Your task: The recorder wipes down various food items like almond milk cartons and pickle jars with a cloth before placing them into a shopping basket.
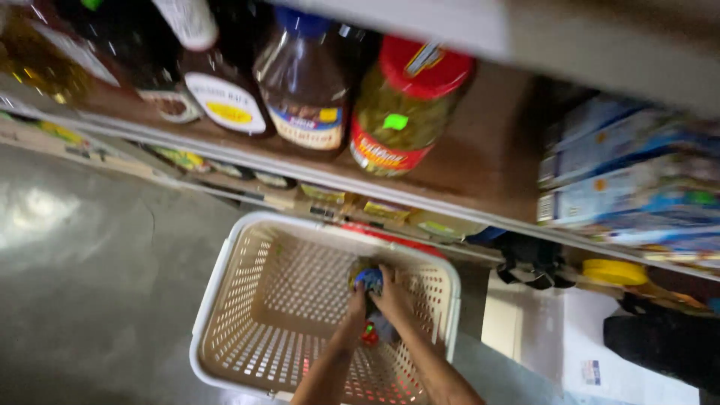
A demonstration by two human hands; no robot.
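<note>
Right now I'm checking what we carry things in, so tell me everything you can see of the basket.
The basket is cream plastic, rectangular with rounded corners, its walls and floor perforated. It sits upright on the grey floor below the shelves. Both hands, left and right, reach inside around a small, blurred blue-topped item.

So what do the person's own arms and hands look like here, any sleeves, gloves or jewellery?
Both forearms are bare as far as the picture shows: no sleeve reaches the left hand or the right hand. No gloves, and no watch or bracelet shows at the wrists. The picture is too blurred to tell about rings.
</note>
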